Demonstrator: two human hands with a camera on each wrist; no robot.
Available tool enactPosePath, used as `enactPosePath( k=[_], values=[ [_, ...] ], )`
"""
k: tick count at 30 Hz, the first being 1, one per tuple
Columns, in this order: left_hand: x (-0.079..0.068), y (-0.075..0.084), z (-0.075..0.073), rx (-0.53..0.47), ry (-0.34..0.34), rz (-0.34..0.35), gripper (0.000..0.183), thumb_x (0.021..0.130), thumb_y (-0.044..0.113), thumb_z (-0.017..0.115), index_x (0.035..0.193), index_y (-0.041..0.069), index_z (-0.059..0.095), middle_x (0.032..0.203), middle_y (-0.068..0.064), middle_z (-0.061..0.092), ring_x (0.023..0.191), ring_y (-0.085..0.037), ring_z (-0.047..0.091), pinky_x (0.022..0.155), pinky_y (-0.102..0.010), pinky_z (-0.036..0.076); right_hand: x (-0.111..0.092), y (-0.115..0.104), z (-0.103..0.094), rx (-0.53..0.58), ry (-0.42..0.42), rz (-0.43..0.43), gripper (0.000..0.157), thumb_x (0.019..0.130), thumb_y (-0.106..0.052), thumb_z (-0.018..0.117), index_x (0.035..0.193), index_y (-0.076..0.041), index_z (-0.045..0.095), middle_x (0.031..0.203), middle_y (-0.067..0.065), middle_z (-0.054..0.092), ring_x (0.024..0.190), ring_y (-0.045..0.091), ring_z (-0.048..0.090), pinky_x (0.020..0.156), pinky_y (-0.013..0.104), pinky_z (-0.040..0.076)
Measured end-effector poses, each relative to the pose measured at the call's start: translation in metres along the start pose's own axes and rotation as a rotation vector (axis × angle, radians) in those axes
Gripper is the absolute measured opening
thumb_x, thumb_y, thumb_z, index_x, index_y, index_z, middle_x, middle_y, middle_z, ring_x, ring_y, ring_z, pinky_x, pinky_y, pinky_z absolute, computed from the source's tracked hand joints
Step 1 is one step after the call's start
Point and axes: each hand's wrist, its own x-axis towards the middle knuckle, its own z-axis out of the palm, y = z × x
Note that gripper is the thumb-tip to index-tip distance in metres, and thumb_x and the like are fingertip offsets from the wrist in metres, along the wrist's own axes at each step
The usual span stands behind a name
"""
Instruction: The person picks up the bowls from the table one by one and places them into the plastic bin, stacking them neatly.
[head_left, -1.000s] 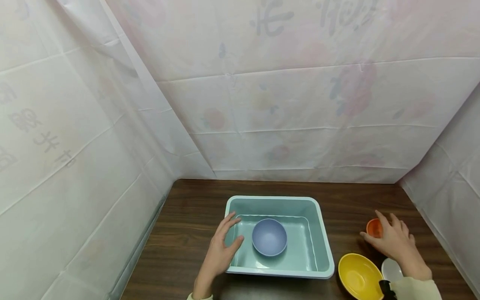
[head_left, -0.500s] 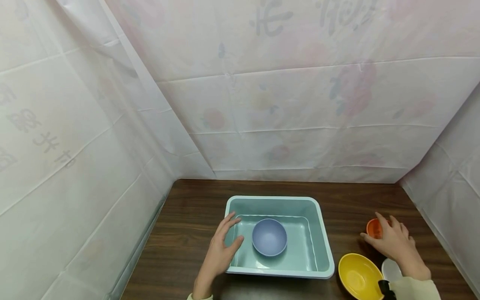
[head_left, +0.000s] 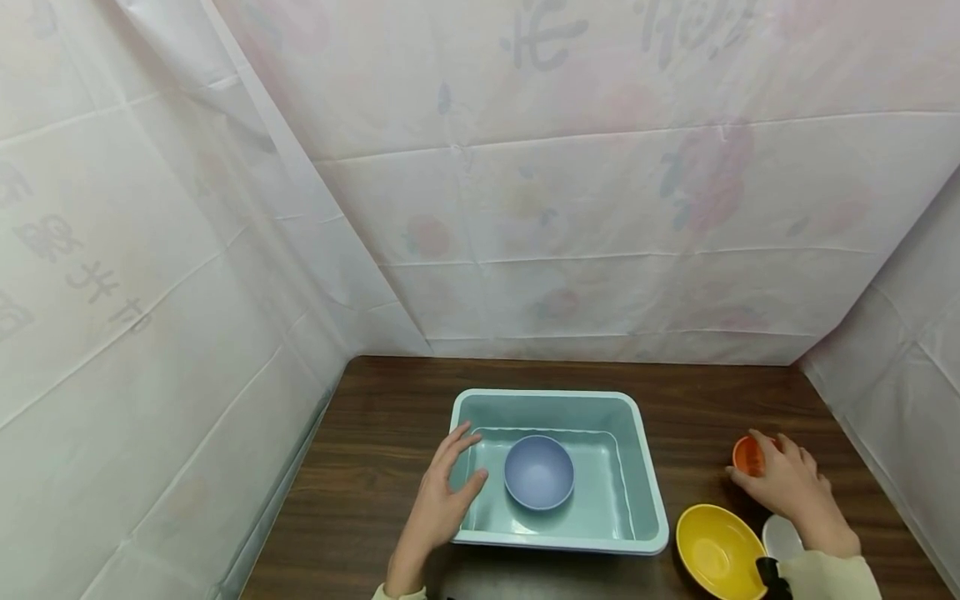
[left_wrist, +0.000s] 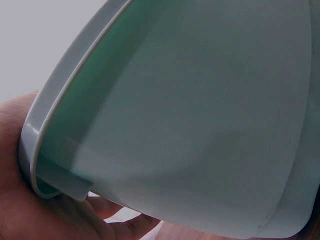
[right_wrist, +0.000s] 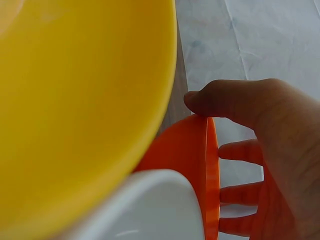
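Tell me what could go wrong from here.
The right grip has the orange bowl near its rim, so the bowl might slip or tip if lifted.

The sleeve sits close to the yellow bowl and the white dish; drawing the arm back could knock either.

A yellow bowl (head_left: pixel 717 550) and a white dish (head_left: pixel 782 537) stand toward the wooden surface's (head_left: pixel 360 458) right edge. Pale cloth (head_left: pixel 600 208) hangs along its back and side edges.

Orange bowl (head_left: pixel 747 456) partly hidden, yellow bowl (right_wrist: pixel 90 90) cut off
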Motion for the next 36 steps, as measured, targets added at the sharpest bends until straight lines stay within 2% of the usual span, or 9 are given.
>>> enactPosePath(
  k=[17,26,36],
  values=[
    [0.002,-0.002,0.0,0.009,0.002,0.001,0.046,0.097,0.022,0.073,0.141,0.029,0.059,0.162,0.003,0.041,0.152,-0.032,0.036,0.115,-0.066,0.034,0.003,-0.003,-0.01,-0.009,-0.021,0.004,0.098,0.09,-0.065,0.065,0.148,0.007,0.034,0.136,0.053,0.026,0.112,0.078,0.033,0.079,0.086,0.037],
    [0.002,-0.002,0.001,0.001,0.001,0.004,0.045,0.098,0.022,0.072,0.14,0.03,0.059,0.162,0.002,0.041,0.153,-0.032,0.035,0.115,-0.066,0.034,0.003,-0.01,-0.018,-0.019,-0.027,0.0,0.097,0.09,-0.066,0.064,0.148,0.006,0.035,0.137,0.052,0.026,0.115,0.077,0.031,0.08,0.086,0.037],
    [0.001,-0.002,0.0,0.001,-0.001,-0.002,0.045,0.097,0.022,0.072,0.14,0.03,0.059,0.162,0.002,0.041,0.153,-0.032,0.035,0.116,-0.065,0.033,-0.001,-0.021,-0.026,-0.027,0.026,-0.036,0.092,0.09,-0.064,0.065,0.146,0.004,0.039,0.136,0.05,0.031,0.113,0.074,0.036,0.078,0.086,0.04]
  ],
)
